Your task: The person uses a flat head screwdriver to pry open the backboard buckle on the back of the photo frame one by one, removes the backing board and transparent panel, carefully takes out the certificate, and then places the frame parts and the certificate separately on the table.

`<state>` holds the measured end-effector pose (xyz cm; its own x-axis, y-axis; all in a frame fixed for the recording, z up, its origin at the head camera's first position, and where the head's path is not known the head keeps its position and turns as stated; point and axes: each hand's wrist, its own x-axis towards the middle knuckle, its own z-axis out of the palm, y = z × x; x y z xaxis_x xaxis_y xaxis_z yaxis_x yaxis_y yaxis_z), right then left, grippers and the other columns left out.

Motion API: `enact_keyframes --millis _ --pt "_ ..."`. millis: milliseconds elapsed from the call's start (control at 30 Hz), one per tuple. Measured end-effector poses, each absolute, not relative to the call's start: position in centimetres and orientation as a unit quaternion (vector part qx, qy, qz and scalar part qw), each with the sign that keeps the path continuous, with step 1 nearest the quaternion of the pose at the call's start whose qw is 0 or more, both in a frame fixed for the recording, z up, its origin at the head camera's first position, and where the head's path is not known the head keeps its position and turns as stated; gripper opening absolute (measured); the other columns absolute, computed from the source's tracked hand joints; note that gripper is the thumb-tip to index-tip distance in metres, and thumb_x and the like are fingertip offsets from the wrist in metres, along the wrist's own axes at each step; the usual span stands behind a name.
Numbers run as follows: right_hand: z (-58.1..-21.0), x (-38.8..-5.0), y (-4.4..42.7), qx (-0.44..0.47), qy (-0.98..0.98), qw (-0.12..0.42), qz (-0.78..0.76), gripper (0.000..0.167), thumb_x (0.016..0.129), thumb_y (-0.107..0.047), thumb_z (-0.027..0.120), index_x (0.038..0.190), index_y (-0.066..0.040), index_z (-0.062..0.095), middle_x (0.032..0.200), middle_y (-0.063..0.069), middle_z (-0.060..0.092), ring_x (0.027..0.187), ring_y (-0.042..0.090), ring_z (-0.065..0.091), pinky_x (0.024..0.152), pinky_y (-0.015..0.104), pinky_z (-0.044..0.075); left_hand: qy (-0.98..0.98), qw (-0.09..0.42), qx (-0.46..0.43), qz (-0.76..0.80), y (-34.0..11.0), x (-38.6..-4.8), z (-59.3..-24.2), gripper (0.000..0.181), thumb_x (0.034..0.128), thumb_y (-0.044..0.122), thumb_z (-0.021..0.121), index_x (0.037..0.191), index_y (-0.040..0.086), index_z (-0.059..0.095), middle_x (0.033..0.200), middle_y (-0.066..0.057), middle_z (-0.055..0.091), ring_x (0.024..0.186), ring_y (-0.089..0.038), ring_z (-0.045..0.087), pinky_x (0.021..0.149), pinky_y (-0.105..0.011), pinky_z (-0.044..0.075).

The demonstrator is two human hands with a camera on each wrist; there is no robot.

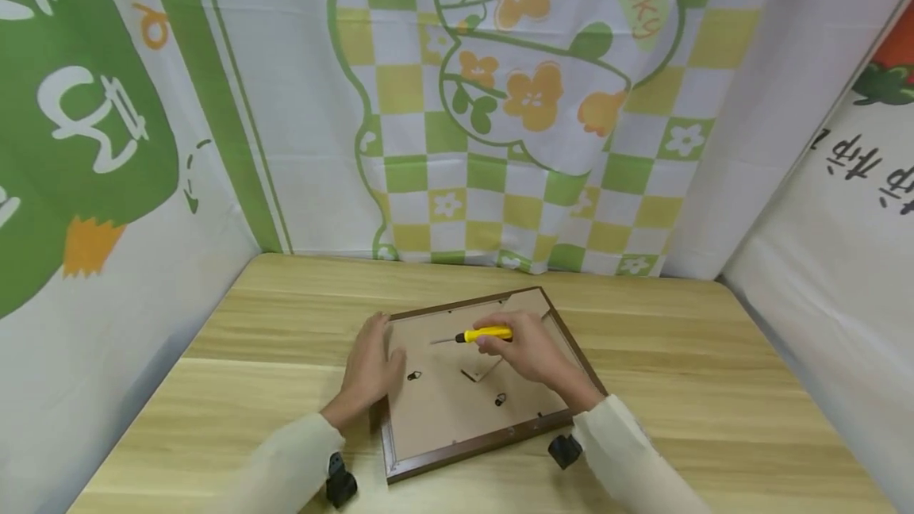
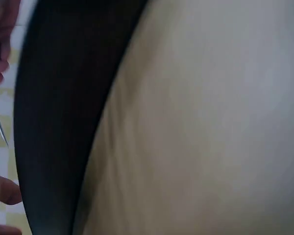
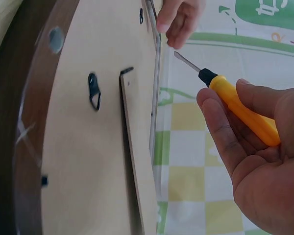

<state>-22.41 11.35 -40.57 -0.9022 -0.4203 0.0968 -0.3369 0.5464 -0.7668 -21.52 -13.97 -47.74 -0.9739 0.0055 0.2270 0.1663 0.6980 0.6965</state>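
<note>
A picture frame (image 1: 428, 427) with a dark brown border lies face down, its tan backing board upward. My left hand (image 1: 371, 363) rests along the frame's left edge, fingers extended and thumb over the board. In my right hand (image 1: 531, 349) I hold a screwdriver (image 1: 493, 333) by its yellow handle, between thumb and fingers. Its metal shaft points left above the board; in the right wrist view the screwdriver (image 3: 245, 110) has its tip apart from the board. A stand leg (image 3: 137, 161) and a black hanging ring (image 3: 94, 91) are on the backing. The left wrist view mostly shows the dark border (image 2: 63, 117).
Beneath the frame is a wood-grain table (image 1: 271, 339). Printed curtains (image 1: 307, 101) stand behind and at both sides. A black wrist camera (image 1: 341, 486) sits under the left sleeve, another camera (image 1: 566, 450) under the right.
</note>
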Motion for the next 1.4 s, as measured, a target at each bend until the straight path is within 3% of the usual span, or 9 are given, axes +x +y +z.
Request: enact_keyframes --millis 133,400,633,767,1167,1400 --pt "-40.6 -22.3 12.3 -0.206 0.886 0.046 -0.412 0.028 0.092 -0.012 0.068 0.119 -0.005 0.070 0.106 0.012 0.074 0.085 0.023 0.074 0.062 0.021 0.056 -0.950 0.087 -0.112 -0.278 -14.4 -24.1 -47.1 0.053 0.0936 0.009 0.060 0.140 -0.009 0.044 0.144 -0.030 0.047 0.136 -0.046 0.042 0.116 -0.056 0.034" --pt "-40.9 -22.3 13.5 -0.207 0.874 0.060 -0.435 0.029 0.093 -0.009 0.066 0.120 -0.001 0.069 0.106 0.016 0.073 0.086 0.026 0.074 0.072 0.041 0.062 -0.964 0.017 -0.172 -0.203 -13.9 -27.5 -45.6 0.041 0.0945 0.009 0.061 0.133 -0.006 0.055 0.126 -0.025 0.064 0.103 -0.034 0.067 0.093 -0.049 0.056" --pt "-41.0 -22.3 13.6 -0.222 0.866 0.063 -0.444 0.028 0.093 -0.007 0.064 0.120 -0.001 0.068 0.109 0.020 0.072 0.087 0.028 0.074 0.075 0.045 0.062 -0.973 0.024 -0.163 -0.164 -13.8 -29.1 -45.6 0.017 0.0931 0.010 0.066 0.106 0.002 0.073 0.101 -0.014 0.074 0.087 -0.025 0.069 0.071 -0.039 0.058" --pt "-41.0 -22.4 13.7 -0.233 0.863 0.063 -0.443 0.029 0.093 -0.007 0.064 0.121 0.000 0.068 0.110 0.020 0.072 0.086 0.028 0.075 0.076 0.044 0.062 -0.974 0.034 -0.134 -0.181 -14.0 -29.3 -45.6 0.011 0.0917 0.013 0.068 0.092 0.007 0.077 0.092 -0.008 0.076 0.081 -0.022 0.070 0.068 -0.036 0.058" --pt "-41.2 -22.3 13.8 -0.212 0.873 0.065 -0.434 0.027 0.093 -0.010 0.065 0.119 -0.004 0.070 0.101 0.015 0.075 0.084 0.026 0.075 0.074 0.044 0.062 -0.964 0.095 -0.153 -0.194 -15.1 -27.2 -45.8 0.007 0.0846 0.012 0.075 0.081 0.009 0.080 0.083 -0.003 0.076 0.069 -0.013 0.064 0.060 -0.031 0.053" --pt "-41.2 -22.1 13.8 -0.226 0.869 0.069 -0.434 0.028 0.094 -0.011 0.064 0.121 -0.002 0.069 0.104 0.016 0.074 0.086 0.029 0.074 0.076 0.043 0.062 -0.963 0.117 -0.144 -0.194 -15.6 -25.4 -46.3 0.005 0.0833 0.011 0.076 0.081 0.007 0.079 0.082 -0.007 0.077 0.068 -0.016 0.067 0.059 -0.031 0.054"
